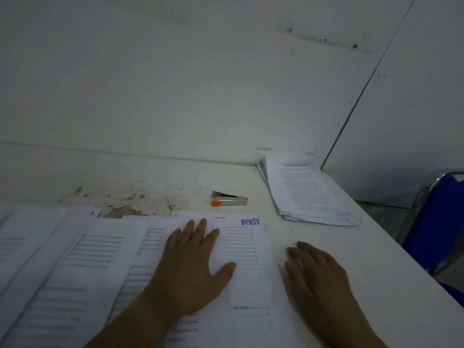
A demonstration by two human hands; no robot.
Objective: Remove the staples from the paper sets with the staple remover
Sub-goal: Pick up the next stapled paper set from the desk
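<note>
My left hand (190,262) lies flat with spread fingers on a printed paper set (246,280) that bears a blue stamp at its far right corner. My right hand (319,275) rests palm down on the white table (326,237) just right of that set, fingers straight, holding nothing. A small silver stapler-like tool with orange ends, the staple remover (229,198), lies on the table beyond the paper, untouched by either hand. Any staple in the set is too small to make out.
More paper sets (62,259) overlap to the left. A separate stack of printed sheets (308,194) lies at the far right corner by the wall. The tabletop is peeling (130,199) behind the papers. A blue chair (434,229) stands right of the table edge.
</note>
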